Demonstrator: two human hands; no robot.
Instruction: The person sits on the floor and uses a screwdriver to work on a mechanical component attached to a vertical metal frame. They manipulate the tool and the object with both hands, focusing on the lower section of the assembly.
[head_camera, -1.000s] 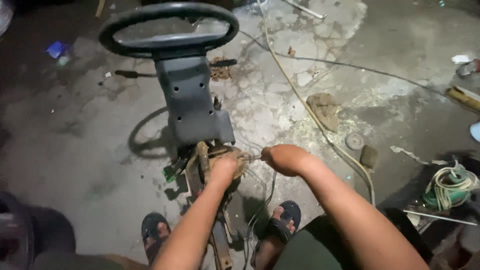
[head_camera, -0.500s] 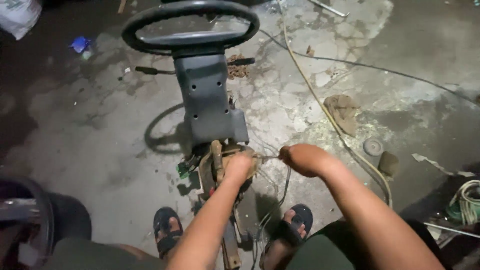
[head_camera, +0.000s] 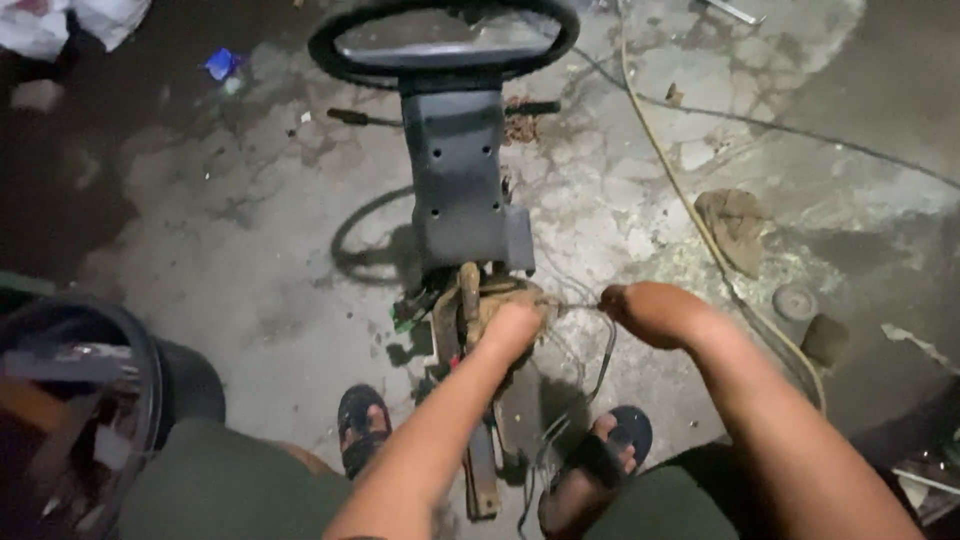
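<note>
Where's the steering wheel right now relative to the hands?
In the head view the steering wheel is at top centre, at the far end of the grey column housing; the left hand and right hand work at the column's near end.

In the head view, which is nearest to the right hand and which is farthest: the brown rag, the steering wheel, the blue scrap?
From the right hand:
1. Brown rag, on the floor up and to the right.
2. Steering wheel, at the top centre.
3. Blue scrap, far upper left.
</note>
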